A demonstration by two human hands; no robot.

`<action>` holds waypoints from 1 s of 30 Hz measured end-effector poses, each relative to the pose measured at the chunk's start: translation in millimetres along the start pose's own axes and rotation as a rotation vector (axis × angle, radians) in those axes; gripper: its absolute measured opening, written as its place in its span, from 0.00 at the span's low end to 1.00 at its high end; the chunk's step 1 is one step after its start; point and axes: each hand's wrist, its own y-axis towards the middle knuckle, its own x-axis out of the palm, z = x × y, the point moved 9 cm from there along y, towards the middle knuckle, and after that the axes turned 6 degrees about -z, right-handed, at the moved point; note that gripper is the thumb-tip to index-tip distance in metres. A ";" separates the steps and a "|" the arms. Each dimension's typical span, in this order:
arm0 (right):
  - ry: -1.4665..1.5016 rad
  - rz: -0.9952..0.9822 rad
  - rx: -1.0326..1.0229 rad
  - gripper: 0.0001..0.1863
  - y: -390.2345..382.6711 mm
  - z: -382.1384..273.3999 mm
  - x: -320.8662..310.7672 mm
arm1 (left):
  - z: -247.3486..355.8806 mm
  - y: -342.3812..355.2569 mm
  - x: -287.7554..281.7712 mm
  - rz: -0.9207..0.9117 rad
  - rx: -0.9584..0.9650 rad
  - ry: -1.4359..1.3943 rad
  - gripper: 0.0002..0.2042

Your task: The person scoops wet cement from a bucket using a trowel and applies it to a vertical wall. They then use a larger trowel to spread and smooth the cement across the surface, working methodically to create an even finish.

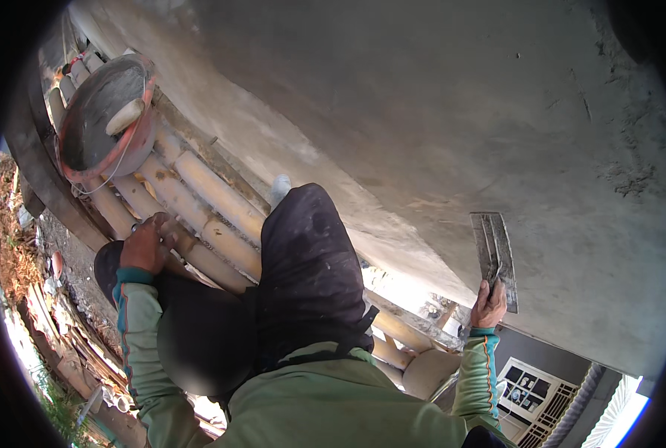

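Observation:
My right hand (489,305) is closed round the handle of a flat rectangular plastering trowel (497,257). The trowel's grey, mortar-smeared plate lies close along the smooth grey plastered wall (437,119); whether it touches cannot be told. Over my left knee, my left hand (149,243) is held with its fingers curled, and what is in them, if anything, is too small to make out. Beyond that hand stands a reddish bucket (154,97) coated with grey mortar. A tan oblong piece (124,117) rests inside it, and a thin wire handle hangs over its side.
Bamboo poles (212,216) form the platform under my bent legs. A dark beam (79,213) edges it on the left, with rubble and wood scraps (68,321) below. Rough patches (627,172) mark the wall at right. A white-framed window (528,388) shows at lower right.

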 end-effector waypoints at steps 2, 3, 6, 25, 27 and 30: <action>0.069 0.030 -0.030 0.17 -13.9 1.6 67.6 | 8.5 5.5 2.8 -0.047 -0.013 -0.023 0.22; 0.079 0.070 -0.061 0.19 -11.2 -0.6 92.5 | 6.4 3.0 4.1 -0.064 -0.040 -0.032 0.22; 0.099 -0.080 0.153 0.18 4.0 35.4 157.0 | 7.4 -0.1 2.3 -0.028 -0.005 0.012 0.22; 0.130 -0.223 0.214 0.20 1.7 26.2 200.9 | 6.2 -3.2 5.0 0.000 0.008 0.056 0.21; 0.032 -0.323 0.322 0.21 -26.6 72.3 219.0 | 8.1 2.1 7.1 0.019 0.018 0.043 0.21; -0.094 -0.422 0.415 0.21 -74.3 95.4 213.2 | 11.9 1.3 5.5 0.014 0.009 0.089 0.21</action>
